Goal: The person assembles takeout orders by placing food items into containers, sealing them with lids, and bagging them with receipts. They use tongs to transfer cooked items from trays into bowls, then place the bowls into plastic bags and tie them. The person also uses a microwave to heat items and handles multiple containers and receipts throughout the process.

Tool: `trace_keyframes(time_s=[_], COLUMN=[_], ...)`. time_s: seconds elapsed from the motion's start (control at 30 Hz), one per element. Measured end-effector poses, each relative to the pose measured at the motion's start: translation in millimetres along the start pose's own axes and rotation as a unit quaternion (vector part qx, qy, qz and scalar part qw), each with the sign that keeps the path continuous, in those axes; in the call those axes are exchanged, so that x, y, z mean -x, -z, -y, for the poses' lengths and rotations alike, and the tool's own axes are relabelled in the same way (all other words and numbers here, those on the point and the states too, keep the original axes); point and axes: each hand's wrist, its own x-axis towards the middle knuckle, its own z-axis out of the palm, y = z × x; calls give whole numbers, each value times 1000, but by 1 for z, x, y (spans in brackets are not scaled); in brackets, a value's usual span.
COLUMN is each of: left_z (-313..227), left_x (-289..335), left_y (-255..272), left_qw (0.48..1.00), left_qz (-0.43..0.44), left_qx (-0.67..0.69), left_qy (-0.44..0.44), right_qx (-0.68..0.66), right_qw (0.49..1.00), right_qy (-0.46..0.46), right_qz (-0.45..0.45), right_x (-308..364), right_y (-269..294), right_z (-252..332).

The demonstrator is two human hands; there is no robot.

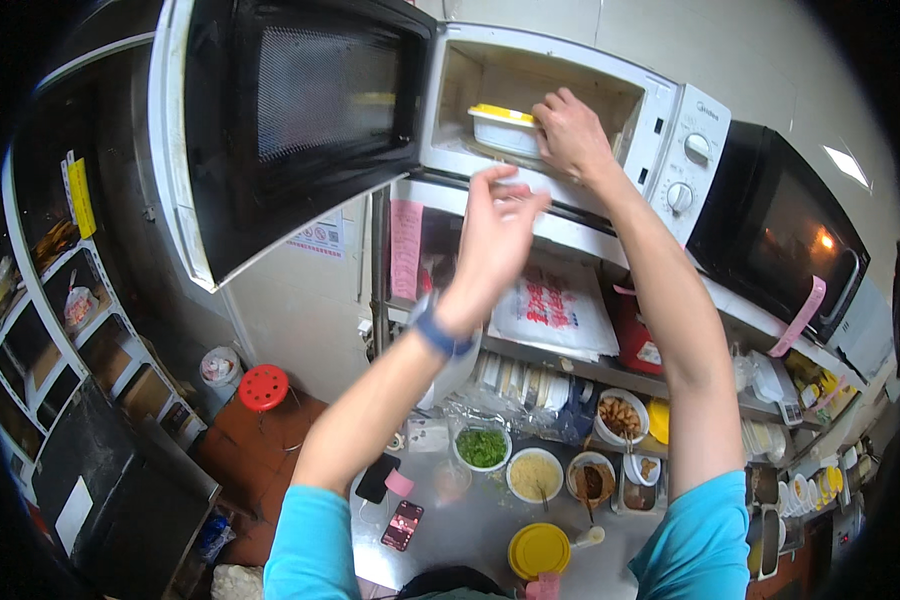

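The right hand [572, 130] grips a white rectangular plastic container [503, 135] with a yellow lid [502, 114], just to its left inside a white boxy microwave [695, 122]. Held by one end, it could tip; the left hand [500, 222], below, is loosely open, seemingly empty.

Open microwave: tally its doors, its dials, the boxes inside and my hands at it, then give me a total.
Door: 1
Dials: 2
Box: 1
Hands: 2 (left hand, right hand)
Total: 6
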Motion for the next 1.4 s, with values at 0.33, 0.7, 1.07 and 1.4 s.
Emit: trace_keyframes(time_s=[0.33, 0.7, 1.07, 1.4], left_z=[0, -36, -34, -8], left_x=[-98, -35, 150, 335], left_y=[-22, -8, -13, -28], left_qw=[937, 911, 899, 783], left_qz=[16, 101, 136, 172], left_qx=[273, 328, 332, 348], left_qy=[215, 230, 251, 486], right_qx=[-10, -667, -787, -679], right_qw=[993, 522, 373, 285], right_qy=[46, -529, -487, -673], right_qz=[-106, 47, 65, 76], right_x=[26, 130, 245, 429], right_y=[76, 137, 231, 346], right_z=[21, 15, 73, 172])
